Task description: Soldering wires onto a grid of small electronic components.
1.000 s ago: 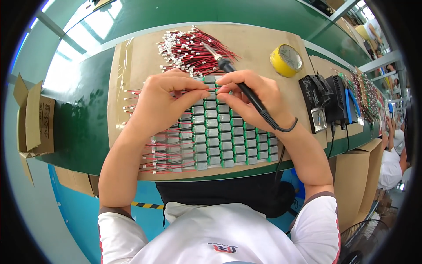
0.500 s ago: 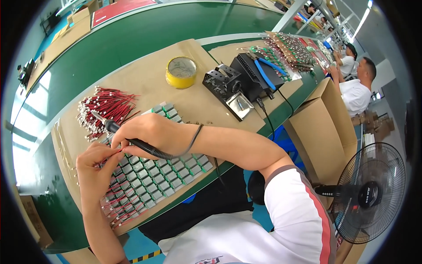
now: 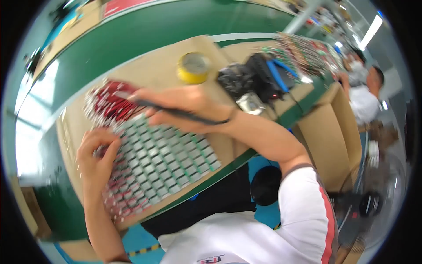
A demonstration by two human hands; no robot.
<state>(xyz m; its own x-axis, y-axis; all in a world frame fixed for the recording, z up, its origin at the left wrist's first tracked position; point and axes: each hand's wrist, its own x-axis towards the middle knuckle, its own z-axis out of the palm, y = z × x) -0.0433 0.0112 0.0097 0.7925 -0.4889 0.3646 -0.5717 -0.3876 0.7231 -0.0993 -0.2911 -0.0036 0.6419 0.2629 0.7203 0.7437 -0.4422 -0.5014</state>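
Soldering iron (image 3: 178, 113): at 12 o'clock of the grid of grey, green-edged cells (image 3: 163, 159), tip towards 10. My right hand (image 3: 193, 100) is closed round its handle; likely light, rigid, hot-tipped, so grip only there. My left hand (image 3: 97, 149), at 9 o'clock, is curled; blur hides any contents. Red-wire bundle (image 3: 116, 97): 11 o'clock.

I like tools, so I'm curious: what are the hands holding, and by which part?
The right hand holds a soldering iron by its black handle. Whether the left hand holds anything is too blurred to tell.
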